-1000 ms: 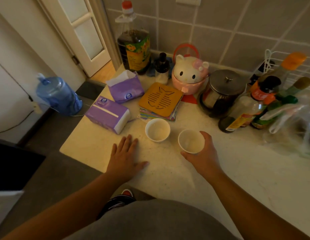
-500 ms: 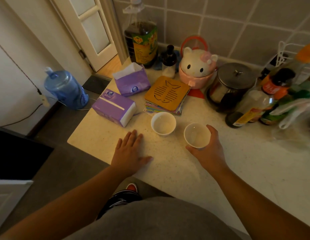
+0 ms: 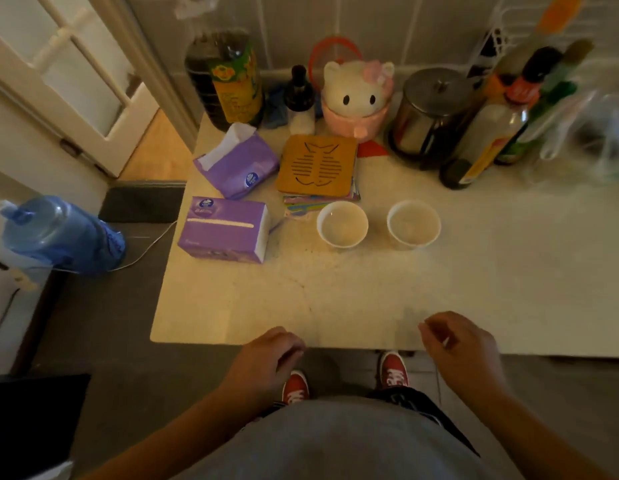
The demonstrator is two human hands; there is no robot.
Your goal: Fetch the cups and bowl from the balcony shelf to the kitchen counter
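Observation:
Two small white cups stand upright side by side on the pale kitchen counter (image 3: 370,299): the left cup (image 3: 342,224) and the right cup (image 3: 414,224), a short gap between them. Both look empty. My left hand (image 3: 270,355) hovers at the counter's front edge, fingers loosely curled, holding nothing. My right hand (image 3: 463,344) is also back at the front edge, fingers loosely curled and empty. Both hands are well short of the cups. No bowl is in view.
Behind the cups lie a wooden fish trivet (image 3: 316,164) on coloured mats, two purple tissue packs (image 3: 226,230), an oil bottle (image 3: 228,77), a cat-shaped pot (image 3: 358,95), a steel pot (image 3: 432,112) and sauce bottles (image 3: 488,140). A blue water jug (image 3: 58,233) stands on the floor at left.
My right hand let go of the right cup and pulled back to the counter's front edge. My left hand lifted off the counter and drew back too. The view stepped back.

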